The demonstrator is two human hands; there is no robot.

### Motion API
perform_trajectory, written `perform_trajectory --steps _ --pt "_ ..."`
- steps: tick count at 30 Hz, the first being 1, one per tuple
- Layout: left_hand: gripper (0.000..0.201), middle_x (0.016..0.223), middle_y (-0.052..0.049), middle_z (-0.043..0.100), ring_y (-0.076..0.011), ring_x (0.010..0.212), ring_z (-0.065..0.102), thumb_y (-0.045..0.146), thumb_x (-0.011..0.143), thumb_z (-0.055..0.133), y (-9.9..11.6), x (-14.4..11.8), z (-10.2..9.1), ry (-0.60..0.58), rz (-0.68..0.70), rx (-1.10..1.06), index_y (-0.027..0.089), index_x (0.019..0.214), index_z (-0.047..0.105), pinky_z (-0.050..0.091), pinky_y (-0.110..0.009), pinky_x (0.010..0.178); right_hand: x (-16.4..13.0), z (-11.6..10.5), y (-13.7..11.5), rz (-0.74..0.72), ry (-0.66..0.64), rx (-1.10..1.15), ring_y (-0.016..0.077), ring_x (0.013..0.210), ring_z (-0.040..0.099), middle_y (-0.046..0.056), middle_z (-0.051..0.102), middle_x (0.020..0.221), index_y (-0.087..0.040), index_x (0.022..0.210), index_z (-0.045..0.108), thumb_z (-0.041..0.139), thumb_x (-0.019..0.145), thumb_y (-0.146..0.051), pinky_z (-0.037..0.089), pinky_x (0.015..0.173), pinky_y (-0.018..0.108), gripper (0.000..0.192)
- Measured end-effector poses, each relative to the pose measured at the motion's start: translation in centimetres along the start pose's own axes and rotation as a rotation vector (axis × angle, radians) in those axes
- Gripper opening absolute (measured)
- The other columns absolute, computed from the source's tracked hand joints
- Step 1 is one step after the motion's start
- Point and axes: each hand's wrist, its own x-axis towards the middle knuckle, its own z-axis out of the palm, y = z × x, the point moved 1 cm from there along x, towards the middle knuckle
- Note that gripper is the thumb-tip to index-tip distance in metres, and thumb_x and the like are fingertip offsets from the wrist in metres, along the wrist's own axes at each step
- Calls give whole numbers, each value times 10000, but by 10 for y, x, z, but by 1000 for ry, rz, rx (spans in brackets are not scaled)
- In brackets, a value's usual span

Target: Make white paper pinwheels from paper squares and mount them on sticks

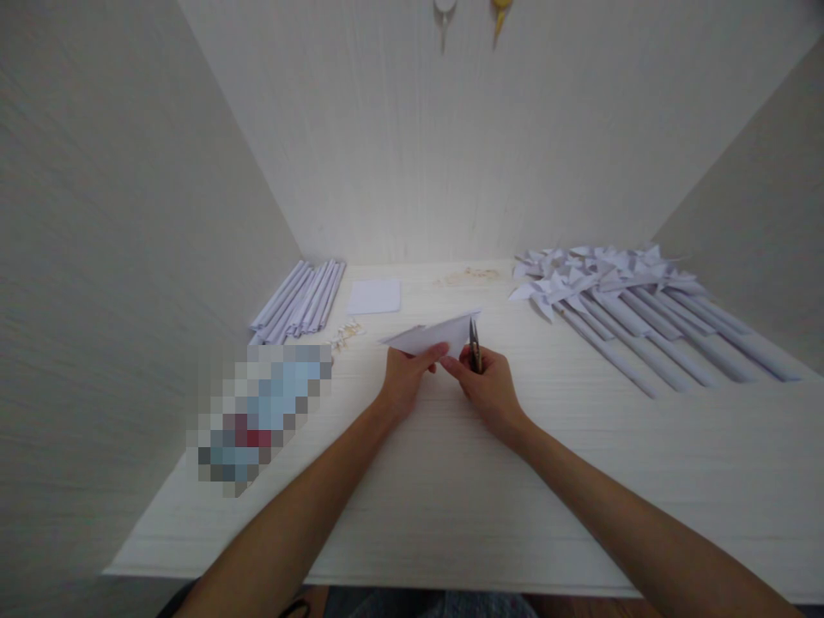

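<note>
Held up over the middle of the table is a folded sheet of white paper (444,333). My left hand (410,375) pinches its lower edge, thumb on the near face. My right hand (489,388) is closed around a small pair of scissors (475,345), whose dark blades point up beside the paper's right end. The right thumb and a finger come close to the paper's lower edge; whether they touch it I cannot tell. Most of the scissors' handles are hidden in the right hand.
Paper pinwheels on rolled sticks (618,296) lie piled at the right. Rolled paper tubes (299,300) are stacked at the left, near a square paper stack (374,296). Small scraps (348,333) and brownish bits (480,274) lie about. A blurred object (270,412) rests at the left.
</note>
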Motion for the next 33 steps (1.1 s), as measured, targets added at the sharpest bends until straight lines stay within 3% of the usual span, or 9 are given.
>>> perform_trajectory --steps 9,29,33 --pt "228 612 19 567 -63 506 470 196 461 704 0 -1 1 15 -60 -46 131 645 587 332 -175 413 1 0 2 -2 -15 16 52 388 238 -89 298 397 -187 518 399 610 633 -397 171 387 217 319" --pt "162 616 -2 594 -71 500 482 187 468 703 -1 -1 1 -42 -138 -61 136 578 596 351 -184 422 0 -1 2 6 11 43 48 379 242 -88 302 396 -190 500 374 623 618 -406 175 372 218 351" --pt "219 630 -1 608 -81 533 511 220 483 704 -2 3 -2 40 -82 -48 136 667 618 364 -186 440 -1 0 -1 12 -100 124 45 367 248 -97 297 442 -191 626 426 571 662 -459 171 357 209 307"
